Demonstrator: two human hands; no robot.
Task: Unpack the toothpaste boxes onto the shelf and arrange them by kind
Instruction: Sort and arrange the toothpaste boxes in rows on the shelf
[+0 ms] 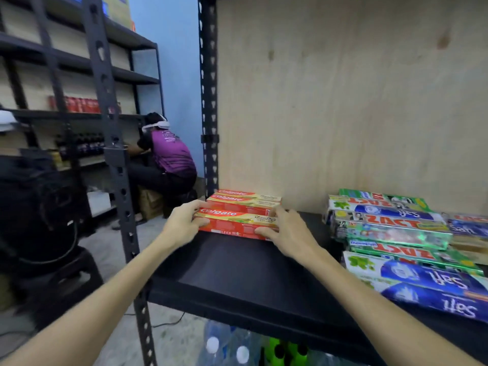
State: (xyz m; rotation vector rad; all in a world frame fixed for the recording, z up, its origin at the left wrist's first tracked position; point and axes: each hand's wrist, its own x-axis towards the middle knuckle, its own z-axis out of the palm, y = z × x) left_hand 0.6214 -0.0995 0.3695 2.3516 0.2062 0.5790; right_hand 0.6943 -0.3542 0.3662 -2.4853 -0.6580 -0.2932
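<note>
Arranging step: left hand (pixel 184 223) and right hand (pixel 284 231) each grip an end of the front Colgate box (pixel 235 220), set on the shelf (pixel 237 273) at back-left against two more Colgates. Mixed pile (pixel 396 233) sits right, unsorted. Next, I'd judge: square the box up, let go, then sort the pile by brand.

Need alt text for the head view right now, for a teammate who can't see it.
Both hands, left hand and right hand, grip the ends of the nearest red Colgate box in a short row at the back left of a black shelf. Mixed Zact and blue toothpaste boxes lie piled at right.
</note>
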